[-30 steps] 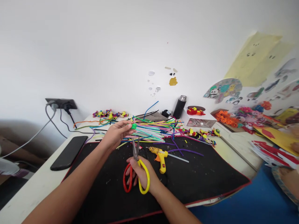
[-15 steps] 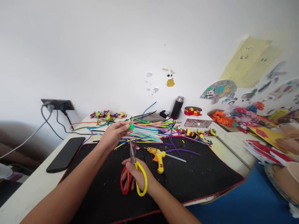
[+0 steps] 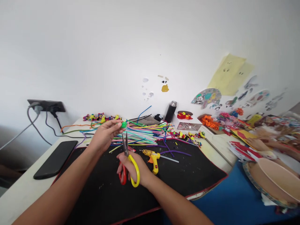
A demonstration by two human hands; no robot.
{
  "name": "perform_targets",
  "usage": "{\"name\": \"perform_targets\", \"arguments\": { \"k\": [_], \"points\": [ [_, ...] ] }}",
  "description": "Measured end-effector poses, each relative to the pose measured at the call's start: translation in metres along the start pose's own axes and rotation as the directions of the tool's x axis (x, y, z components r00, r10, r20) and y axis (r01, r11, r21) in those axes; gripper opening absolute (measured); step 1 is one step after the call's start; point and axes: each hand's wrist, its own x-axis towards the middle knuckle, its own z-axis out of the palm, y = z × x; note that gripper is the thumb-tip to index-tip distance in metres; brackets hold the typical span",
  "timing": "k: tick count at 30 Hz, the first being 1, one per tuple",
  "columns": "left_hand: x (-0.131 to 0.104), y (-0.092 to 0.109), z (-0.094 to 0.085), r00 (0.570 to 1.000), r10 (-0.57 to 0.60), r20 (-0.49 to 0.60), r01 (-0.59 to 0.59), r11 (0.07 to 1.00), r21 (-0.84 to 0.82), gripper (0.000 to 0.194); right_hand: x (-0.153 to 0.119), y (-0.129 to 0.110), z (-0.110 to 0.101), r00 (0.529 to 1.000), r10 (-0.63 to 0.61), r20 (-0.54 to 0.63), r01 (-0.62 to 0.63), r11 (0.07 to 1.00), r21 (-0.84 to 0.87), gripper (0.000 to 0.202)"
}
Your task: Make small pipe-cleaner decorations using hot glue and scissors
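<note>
My left hand pinches a small green piece between thumb and fingers, above the left part of a pile of colourful pipe cleaners. My right hand is closed on scissors with one red and one yellow handle. The scissor blades point up, slightly apart, just below the green piece and not touching it. A yellow glue gun with a clear stick lies on the black mat, right of the scissors.
A black phone lies at the left. Behind the pile are small colourful figures, a black bottle and a white box. Another person's hand rests near yellow paper at the right, behind a hat.
The view has swung right, so the scene sits further left. The scissor blades are closer together, and the red and yellow handles have drawn nearer each other. My left hand still holds the green piece.
</note>
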Motion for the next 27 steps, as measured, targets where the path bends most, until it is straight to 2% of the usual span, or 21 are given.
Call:
{"name": "perform_targets", "arguments": {
  "k": [3, 6, 9, 12, 22, 27],
  "points": [
    [-0.001, 0.006, 0.0, 0.999, 0.03, -0.01, -0.03, 0.999, -0.038, 0.04, 0.005, 0.002, -0.001, 0.997, -0.047, -0.058, 0.045, 0.999, -0.031, 0.073],
    [-0.003, 0.011, 0.003, 0.998, 0.051, -0.026, -0.052, 0.997, -0.063, 0.041, 0.01, 0.022, 0.005, 0.996, -0.026, -0.087, 0.018, 0.995, -0.095, 0.074],
    [-0.004, 0.014, 0.005, 0.998, 0.056, -0.033, -0.058, 0.996, -0.069, 0.042, 0.014, 0.044, 0.01, 0.983, 0.004, -0.181, -0.011, 0.999, -0.037, 0.081],
    [-0.005, 0.014, 0.006, 0.998, 0.058, -0.026, -0.06, 0.996, -0.068, 0.041, 0.015, 0.052, 0.012, 0.987, 0.028, -0.16, -0.028, 1.0, 0.004, 0.084],
    [-0.003, 0.009, 0.004, 0.998, 0.049, -0.029, -0.05, 0.997, -0.061, 0.04, 0.013, 0.041, 0.011, 0.995, 0.091, -0.029, -0.087, 0.987, 0.138, 0.104],
    [-0.003, 0.008, 0.003, 0.998, 0.053, -0.022, -0.053, 0.999, -0.01, 0.041, 0.015, 0.028, 0.008, 0.997, 0.063, -0.046, -0.057, 0.991, 0.123, 0.101]
  ]
}}
